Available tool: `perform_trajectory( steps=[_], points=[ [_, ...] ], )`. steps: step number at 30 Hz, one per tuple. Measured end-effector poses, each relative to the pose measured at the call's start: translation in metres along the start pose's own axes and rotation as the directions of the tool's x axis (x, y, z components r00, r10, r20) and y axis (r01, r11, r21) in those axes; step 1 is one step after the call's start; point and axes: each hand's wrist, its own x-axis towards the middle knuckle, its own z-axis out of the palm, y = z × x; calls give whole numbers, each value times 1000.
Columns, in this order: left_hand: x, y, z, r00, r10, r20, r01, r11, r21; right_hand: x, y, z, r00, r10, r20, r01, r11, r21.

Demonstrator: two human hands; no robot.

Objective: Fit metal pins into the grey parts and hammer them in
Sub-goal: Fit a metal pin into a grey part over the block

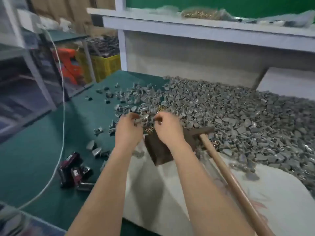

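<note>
The left hand [128, 132] had its fingers curled round a small grey part [142, 118], held just above the far edge of the dark block [158, 150] that sat under both wrists. The right hand [167, 130], close beside it and apparently not touching, pinched what looked like a metal pin [160, 122] between thumb and forefinger; blur made the pin itself hard to read. A small clutch of brass-coloured pins [149, 129] lay between the two hands, on the block. Beyond the fingertips and away to the right of the right hand spread the heap of grey parts [221, 113]. The hammer [221, 160] lay untouched just right of the right forearm, its head by the block.

By the look of it, fitting was in hand and no blow had been struck on this part. The likely slips: the pin seating crooked, both pieces being tiny and held in the air rather than braced; a dropped pin vanishing into the heap; and, once hammering began, the part tipping or a fingertip being caught
</note>
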Motion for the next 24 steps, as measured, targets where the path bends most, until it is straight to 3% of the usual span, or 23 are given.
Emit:
perform_trajectory(
  steps=[6,12,14,16,18,19,24],
  points=[
    [24,-15,7,988,-68,140,1,902,432,48,-9,36,956,125,265,-31,943,-332],
    [25,-11,10,992,-49,120,-10,894,448,63,-1,42,969,154,194,-88,946,-313],
    [24,-4,6,992,7,128,-48,948,315,62,1,24,980,147,131,-123,976,-177],
    [19,7,3,983,68,172,-66,998,-20,52,2,-2,993,88,76,-92,995,48],
    [8,23,1,955,102,279,16,920,-391,32,2,-27,1000,-11,26,6,982,191],
    [2,30,2,936,119,331,66,865,-497,20,4,-38,998,-64,2,63,978,199],
    [-21,52,22,919,69,388,170,819,-549,-29,21,-65,985,-171,-26,172,967,186]
  ],
)
